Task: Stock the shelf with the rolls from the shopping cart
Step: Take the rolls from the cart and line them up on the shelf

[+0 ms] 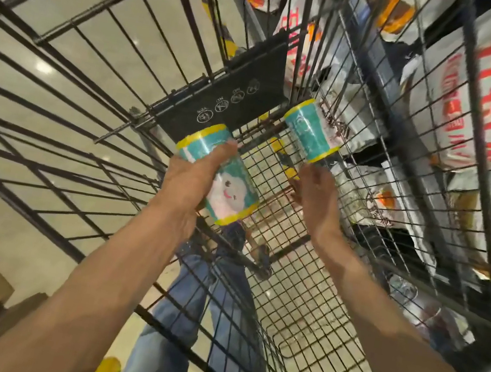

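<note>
wire shopping cart (282, 212) all around: one roll (230, 189) is gripped by the left hand (193, 176), second roll (311, 130) is approached by the right hand (318, 195), fingers loosely spread.

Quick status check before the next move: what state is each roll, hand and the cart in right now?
Left hand: grips a roll.
Held roll: lifted above the cart floor.
Right hand: open, reaching, holds nothing.
Second roll: in the cart, beyond the right hand's fingertips.
Shopping cart: mesh floor mostly bare.
</note>
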